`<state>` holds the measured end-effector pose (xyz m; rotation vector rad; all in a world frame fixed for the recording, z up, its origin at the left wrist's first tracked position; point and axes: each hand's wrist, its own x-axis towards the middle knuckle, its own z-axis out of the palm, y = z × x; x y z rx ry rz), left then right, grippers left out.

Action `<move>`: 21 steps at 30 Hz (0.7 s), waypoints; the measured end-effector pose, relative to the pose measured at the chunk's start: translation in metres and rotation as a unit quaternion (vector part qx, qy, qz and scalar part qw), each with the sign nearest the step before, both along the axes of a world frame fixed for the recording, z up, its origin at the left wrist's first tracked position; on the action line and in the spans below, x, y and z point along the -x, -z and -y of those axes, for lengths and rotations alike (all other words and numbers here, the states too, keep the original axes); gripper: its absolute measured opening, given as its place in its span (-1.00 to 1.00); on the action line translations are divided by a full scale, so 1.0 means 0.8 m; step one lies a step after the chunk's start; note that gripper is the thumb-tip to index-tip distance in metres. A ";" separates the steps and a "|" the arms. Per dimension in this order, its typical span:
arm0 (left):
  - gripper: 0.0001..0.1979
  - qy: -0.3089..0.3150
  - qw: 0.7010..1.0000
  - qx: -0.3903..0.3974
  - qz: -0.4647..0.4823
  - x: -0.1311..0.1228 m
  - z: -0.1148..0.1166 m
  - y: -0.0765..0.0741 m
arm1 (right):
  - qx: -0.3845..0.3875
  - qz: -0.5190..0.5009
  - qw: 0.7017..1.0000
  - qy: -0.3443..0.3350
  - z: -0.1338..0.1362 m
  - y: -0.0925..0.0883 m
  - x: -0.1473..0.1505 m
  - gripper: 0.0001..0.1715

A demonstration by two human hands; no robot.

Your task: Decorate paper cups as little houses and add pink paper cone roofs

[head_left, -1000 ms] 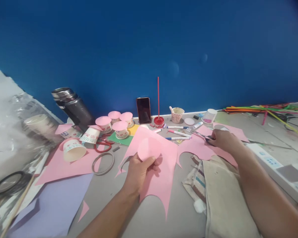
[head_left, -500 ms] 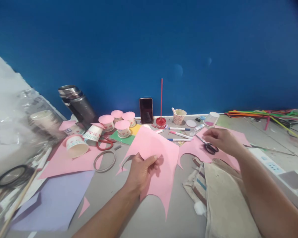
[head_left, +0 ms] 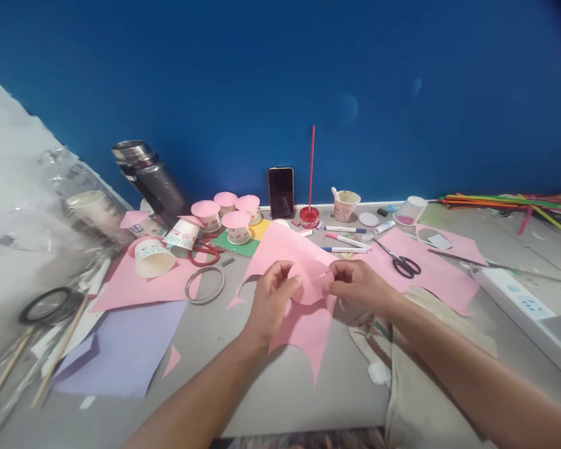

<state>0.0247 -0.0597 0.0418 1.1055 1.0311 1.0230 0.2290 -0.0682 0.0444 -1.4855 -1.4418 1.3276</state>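
Note:
A pink paper disc [head_left: 312,285] is held between my two hands, above a larger pink paper sheet [head_left: 280,249] with rounded cut-outs along its edges. My left hand [head_left: 273,302] grips the disc's left edge between thumb and fingers. At its right edge my right hand [head_left: 355,284] pinches the paper. Scissors [head_left: 404,265] with black handles lie to the right on another pink sheet [head_left: 449,284]. Back left of my hands, upturned paper cups with drawings carry pink discs, one nearest being a cup [head_left: 238,234].
A dark flask [head_left: 156,184] leans at the back left. A phone [head_left: 281,193] stands against the blue wall beside a red stick in a red pot [head_left: 309,217]. Markers [head_left: 346,240] lie behind the sheet. A tape roll [head_left: 206,285], purple paper [head_left: 126,355] and a power strip [head_left: 518,296] flank my arms.
My right hand has left the area by the scissors and come left to pinch the disc. My left hand has raised the disc a little. The view has shifted slightly.

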 end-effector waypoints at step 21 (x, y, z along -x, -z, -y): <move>-0.83 0.017 0.996 -0.024 -0.089 0.004 -0.011 -0.001 | -0.050 0.022 0.995 0.089 0.006 0.014 -0.005 -0.63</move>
